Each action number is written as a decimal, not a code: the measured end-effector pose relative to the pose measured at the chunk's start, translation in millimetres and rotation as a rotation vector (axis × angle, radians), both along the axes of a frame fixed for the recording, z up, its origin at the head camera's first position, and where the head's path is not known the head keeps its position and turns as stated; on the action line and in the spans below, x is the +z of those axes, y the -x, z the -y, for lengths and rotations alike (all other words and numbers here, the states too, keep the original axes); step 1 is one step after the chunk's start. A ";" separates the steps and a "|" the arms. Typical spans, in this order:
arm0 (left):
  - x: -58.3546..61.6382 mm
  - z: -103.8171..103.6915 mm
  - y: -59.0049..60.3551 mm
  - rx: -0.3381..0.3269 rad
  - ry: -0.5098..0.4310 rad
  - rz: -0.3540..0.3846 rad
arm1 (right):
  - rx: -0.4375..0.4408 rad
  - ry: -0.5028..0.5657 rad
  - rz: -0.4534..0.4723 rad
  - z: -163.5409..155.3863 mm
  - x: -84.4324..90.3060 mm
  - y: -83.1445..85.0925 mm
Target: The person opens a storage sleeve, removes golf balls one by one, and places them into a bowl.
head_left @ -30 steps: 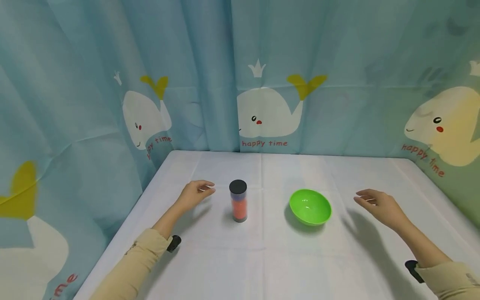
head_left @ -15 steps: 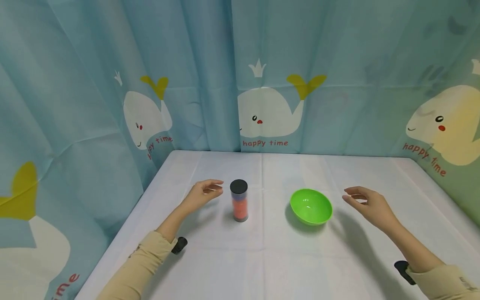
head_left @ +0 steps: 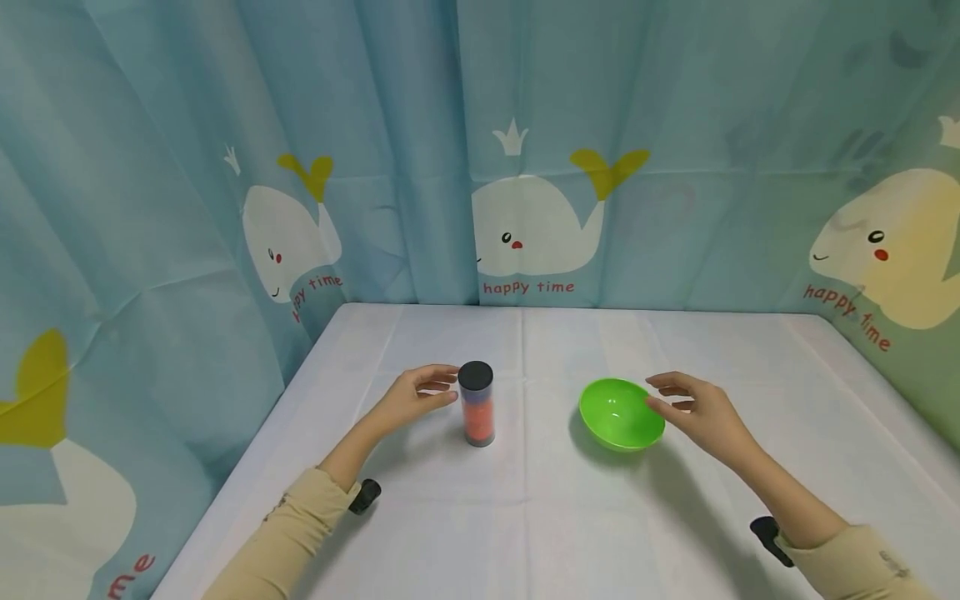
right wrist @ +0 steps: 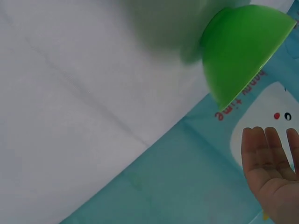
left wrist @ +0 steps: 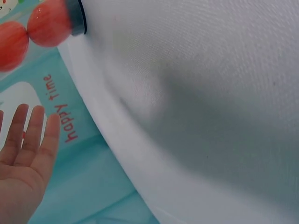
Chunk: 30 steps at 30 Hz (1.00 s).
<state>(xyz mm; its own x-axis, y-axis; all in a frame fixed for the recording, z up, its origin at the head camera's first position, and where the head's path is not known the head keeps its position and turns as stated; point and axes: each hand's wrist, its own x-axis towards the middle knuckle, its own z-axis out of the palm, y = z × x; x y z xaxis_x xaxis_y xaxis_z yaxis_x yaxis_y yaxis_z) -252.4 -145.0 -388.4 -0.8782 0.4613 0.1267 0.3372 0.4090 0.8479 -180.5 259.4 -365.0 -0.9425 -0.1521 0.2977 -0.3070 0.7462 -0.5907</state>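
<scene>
"Table (head_left: 525, 542) edges, relative to the left hand (head_left: 411, 397) and right hand (head_left: 705, 418)?"

"Far edge: beyond both, along the blue curtain (head_left: 375, 83). Side edges: outboard of each hand. White surface spans between the hands and continues on their near side."

"Hand condition?"

"Left hand: fingers extended, thumb spaced apart from them. Right hand: likewise."

"Item locations?"

"Transparent container (head_left: 478, 421), black lid (head_left: 476, 374), orange balls (left wrist: 49, 23) inside: upright, just right of the left fingertips. Green bowl (head_left: 611, 423): opening upward, just left of the right hand; the thumb overlaps its rim in the head view. Contact at either item cannot be confirmed."
</scene>
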 end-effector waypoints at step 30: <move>-10.5 -25.3 -5.4 -0.067 -0.073 0.069 | 0.207 0.100 -0.049 67.8 3.8 -3.3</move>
